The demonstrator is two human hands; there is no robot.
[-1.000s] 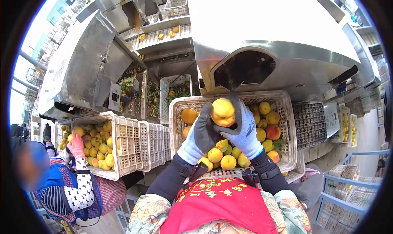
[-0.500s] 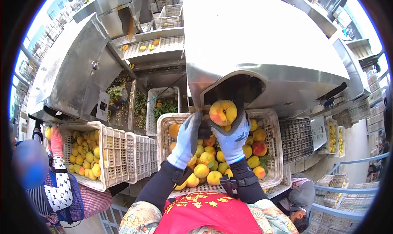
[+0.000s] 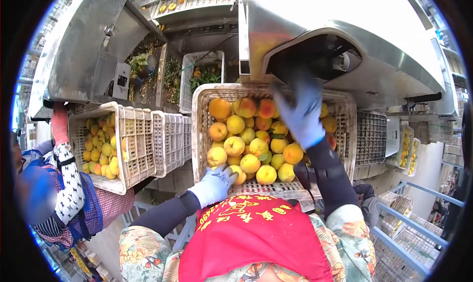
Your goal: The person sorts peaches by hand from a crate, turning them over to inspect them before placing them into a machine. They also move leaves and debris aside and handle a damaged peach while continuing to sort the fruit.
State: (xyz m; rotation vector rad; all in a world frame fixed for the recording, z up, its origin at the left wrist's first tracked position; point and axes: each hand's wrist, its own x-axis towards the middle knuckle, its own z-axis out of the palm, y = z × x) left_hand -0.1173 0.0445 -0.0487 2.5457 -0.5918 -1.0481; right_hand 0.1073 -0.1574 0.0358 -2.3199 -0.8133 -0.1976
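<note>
Peaches (image 3: 258, 147) lie in the crate (image 3: 198, 134), I record, just beyond and right of the nearer left hand (image 3: 212, 186), its finger closure undeterminable, and mostly left of the blurred right hand (image 3: 304, 115), thumb and fingers apart.

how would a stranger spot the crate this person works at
Find the steel machine with the dark opening, upper right. Just below that opening sits a pale crate of yellow fruit. Unlike the black crate beside it, it has this person's left hand at its near edge, right hand above.
</note>
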